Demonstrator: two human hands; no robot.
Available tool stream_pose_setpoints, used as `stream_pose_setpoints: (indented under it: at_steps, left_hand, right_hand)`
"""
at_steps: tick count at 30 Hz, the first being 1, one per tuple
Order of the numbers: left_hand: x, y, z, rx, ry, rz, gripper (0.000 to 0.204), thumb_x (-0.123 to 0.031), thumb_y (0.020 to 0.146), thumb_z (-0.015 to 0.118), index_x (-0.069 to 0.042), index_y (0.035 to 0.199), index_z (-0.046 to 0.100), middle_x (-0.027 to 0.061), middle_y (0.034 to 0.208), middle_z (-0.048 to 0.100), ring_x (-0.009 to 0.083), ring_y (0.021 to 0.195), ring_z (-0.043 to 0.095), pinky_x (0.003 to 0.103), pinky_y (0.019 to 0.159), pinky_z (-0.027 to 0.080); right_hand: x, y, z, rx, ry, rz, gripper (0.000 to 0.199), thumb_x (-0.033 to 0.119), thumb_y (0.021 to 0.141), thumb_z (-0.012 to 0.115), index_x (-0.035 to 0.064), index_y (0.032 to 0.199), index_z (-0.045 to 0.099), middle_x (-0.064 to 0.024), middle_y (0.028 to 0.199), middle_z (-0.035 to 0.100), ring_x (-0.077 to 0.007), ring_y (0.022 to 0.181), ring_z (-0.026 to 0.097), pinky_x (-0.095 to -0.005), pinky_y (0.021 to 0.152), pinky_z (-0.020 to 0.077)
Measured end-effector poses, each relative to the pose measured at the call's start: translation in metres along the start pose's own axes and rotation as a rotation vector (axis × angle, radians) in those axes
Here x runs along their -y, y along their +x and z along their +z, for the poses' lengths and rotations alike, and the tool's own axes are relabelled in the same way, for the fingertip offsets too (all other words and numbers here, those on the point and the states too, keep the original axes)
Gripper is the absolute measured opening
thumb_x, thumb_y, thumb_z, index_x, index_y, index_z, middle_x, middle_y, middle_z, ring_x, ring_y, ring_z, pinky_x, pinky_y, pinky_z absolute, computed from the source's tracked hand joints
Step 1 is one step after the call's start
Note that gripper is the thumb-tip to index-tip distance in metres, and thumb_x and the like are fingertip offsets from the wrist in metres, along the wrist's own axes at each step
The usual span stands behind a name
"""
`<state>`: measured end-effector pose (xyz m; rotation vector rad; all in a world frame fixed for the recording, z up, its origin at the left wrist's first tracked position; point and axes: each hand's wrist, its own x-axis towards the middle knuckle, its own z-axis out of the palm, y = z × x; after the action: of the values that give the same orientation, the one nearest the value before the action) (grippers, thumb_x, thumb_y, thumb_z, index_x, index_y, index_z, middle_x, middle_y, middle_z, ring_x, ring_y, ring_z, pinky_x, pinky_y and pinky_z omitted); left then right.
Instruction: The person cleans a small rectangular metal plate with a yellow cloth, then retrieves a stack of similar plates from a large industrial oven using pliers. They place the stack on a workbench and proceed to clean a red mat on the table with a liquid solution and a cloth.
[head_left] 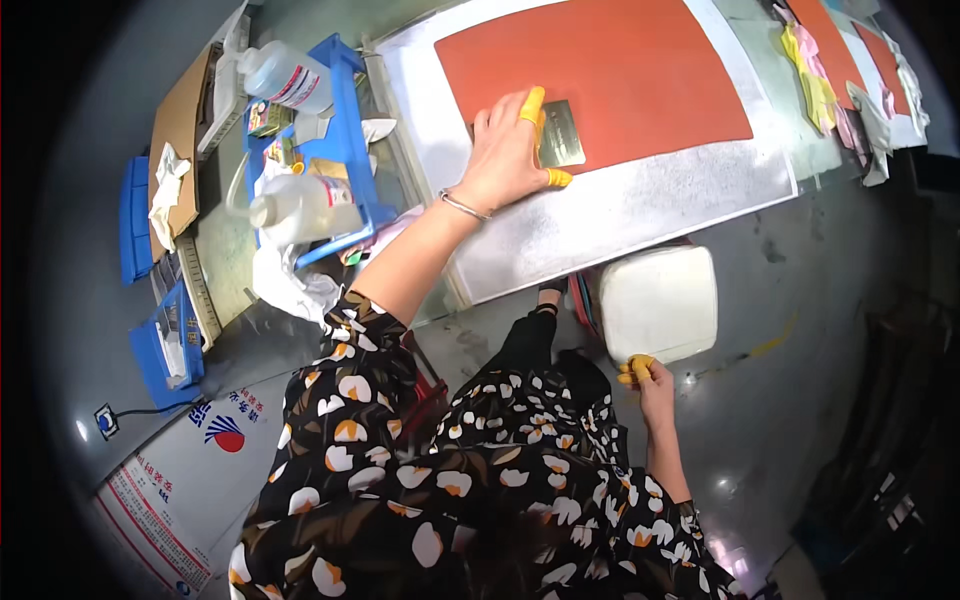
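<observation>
On the orange mat (620, 70), left hand (510, 150) presses a shiny metal plate (560, 135).

I see a black dress (470, 480) printed with white and orange petals, its sleeves ending at the elbow. My left hand (505, 155) wears a thin silver bangle (464, 206) and yellow finger covers (534, 103); my right hand (650, 385) has yellow covers too.

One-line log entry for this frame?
left hand: flat on metal plate on orange mat | right hand: low, beside white plastic container, holds nothing visible
</observation>
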<state>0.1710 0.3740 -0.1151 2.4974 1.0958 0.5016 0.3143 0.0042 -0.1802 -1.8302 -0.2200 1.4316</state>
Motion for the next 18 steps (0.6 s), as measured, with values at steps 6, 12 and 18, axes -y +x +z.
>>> stream_pose_setpoints:
  at_steps: [6, 12, 18]
  left_hand:
    - [0.008, 0.007, 0.021, 0.108, 0.096, -0.088, 0.094, -0.034, 0.052, 0.081, 0.004, 0.127, 0.038, 0.0157, 0.116, 0.042, 0.0302, 0.11, 0.037, 0.041, 0.095, 0.024]
    - [-0.001, 0.005, 0.018, 0.051, 0.051, -0.176, 0.081, -0.032, 0.054, 0.078, 0.002, 0.119, 0.043, 0.0182, 0.114, 0.039, 0.0329, 0.107, 0.037, 0.042, 0.094, 0.027]
    - [0.0, -0.001, 0.021, -0.044, 0.033, -0.13, 0.077, -0.027, 0.053, 0.078, 0.0, 0.117, 0.043, 0.0169, 0.112, 0.041, 0.0333, 0.106, 0.041, 0.041, 0.09, 0.035]
  right_hand:
    - [0.02, 0.03, -0.012, 0.062, -0.101, 0.069, 0.021, 0.018, 0.09, 0.051, -0.0003, 0.098, 0.059, -0.0074, 0.085, 0.064, -0.0133, 0.07, 0.061, -0.0224, 0.06, 0.0474]
    - [0.016, 0.058, -0.033, 0.176, -0.142, 0.016, 0.023, 0.021, 0.091, 0.05, 0.0012, 0.098, 0.059, -0.0065, 0.086, 0.065, -0.013, 0.071, 0.061, -0.0224, 0.06, 0.0465]
    - [0.034, 0.056, -0.043, 0.106, -0.149, 0.068, 0.019, 0.015, 0.09, 0.05, -0.0005, 0.098, 0.059, -0.0065, 0.084, 0.064, -0.0104, 0.069, 0.06, -0.0198, 0.056, 0.0431]
